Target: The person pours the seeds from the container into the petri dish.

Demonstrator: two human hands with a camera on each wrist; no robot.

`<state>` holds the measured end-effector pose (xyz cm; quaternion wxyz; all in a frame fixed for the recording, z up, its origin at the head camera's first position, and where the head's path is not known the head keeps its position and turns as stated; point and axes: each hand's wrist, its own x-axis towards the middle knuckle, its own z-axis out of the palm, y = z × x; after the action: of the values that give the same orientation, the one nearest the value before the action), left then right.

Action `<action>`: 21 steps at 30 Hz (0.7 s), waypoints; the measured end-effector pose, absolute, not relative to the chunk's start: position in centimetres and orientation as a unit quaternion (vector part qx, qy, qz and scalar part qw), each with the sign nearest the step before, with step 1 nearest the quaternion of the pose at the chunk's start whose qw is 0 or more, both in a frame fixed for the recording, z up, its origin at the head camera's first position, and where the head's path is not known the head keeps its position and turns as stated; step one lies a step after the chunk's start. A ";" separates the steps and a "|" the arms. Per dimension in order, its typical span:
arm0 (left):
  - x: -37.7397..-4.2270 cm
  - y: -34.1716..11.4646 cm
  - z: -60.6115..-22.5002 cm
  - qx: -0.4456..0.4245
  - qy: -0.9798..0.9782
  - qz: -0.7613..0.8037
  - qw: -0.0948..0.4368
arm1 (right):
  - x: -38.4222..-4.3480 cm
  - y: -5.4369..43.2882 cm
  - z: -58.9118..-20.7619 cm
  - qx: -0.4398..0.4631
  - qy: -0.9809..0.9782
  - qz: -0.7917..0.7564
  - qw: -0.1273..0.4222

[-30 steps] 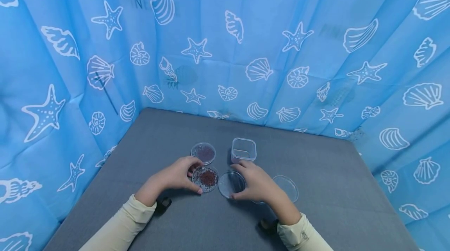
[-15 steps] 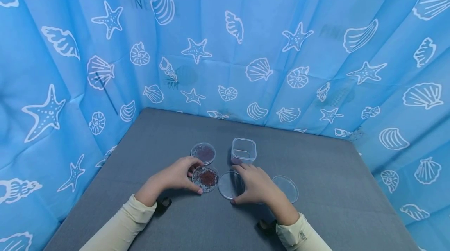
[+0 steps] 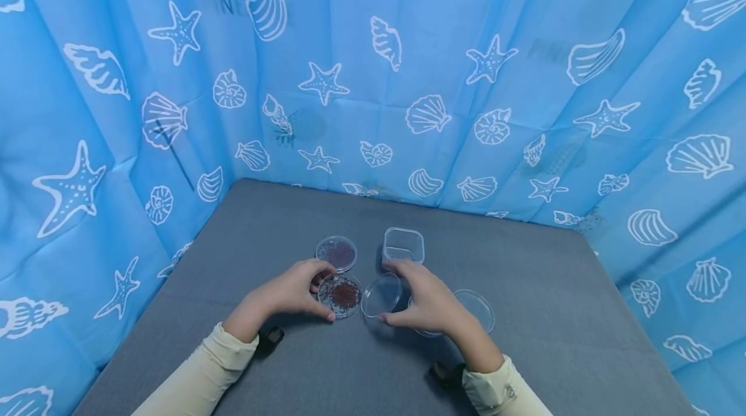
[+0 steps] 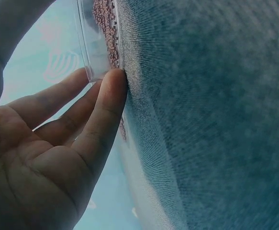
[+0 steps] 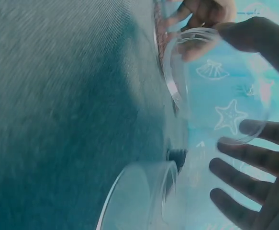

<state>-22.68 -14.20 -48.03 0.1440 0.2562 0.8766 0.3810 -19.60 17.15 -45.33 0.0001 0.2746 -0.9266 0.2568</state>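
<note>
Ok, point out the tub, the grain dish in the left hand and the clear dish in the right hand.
Tub (image 3: 403, 239): head view, inner far wall.
Grain dish (image 4: 97, 60): left wrist view, clear side wall.
Clear dish (image 5: 216, 93): right wrist view, flat face.

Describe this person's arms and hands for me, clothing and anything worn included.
The left hand and right hand are ungloved. Long, pale cream sleeves cover both forearms; the left sleeve and right sleeve end in slightly bunched cuffs. A small greyish mark shows near the right cuff. A small black object sits under each wrist, too dark to make out in detail.
</note>
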 end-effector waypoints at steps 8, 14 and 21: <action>-22.6 -14.4 -48.3 0.253 0.880 0.377 0.141 | -19.7 15.9 -45.3 0.291 -0.884 0.366 -0.026; -22.6 -14.3 -48.3 0.254 0.879 0.377 0.140 | -19.7 15.0 -44.9 0.304 -0.860 0.404 -0.073; -22.8 -14.3 -48.2 0.257 0.880 0.375 0.139 | -19.9 14.6 -45.0 0.315 -0.859 0.397 -0.067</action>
<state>-22.75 -14.27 -48.20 0.1386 0.2567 0.8799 0.3750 -19.85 14.57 -45.01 -0.0675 0.3154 -0.8590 0.3975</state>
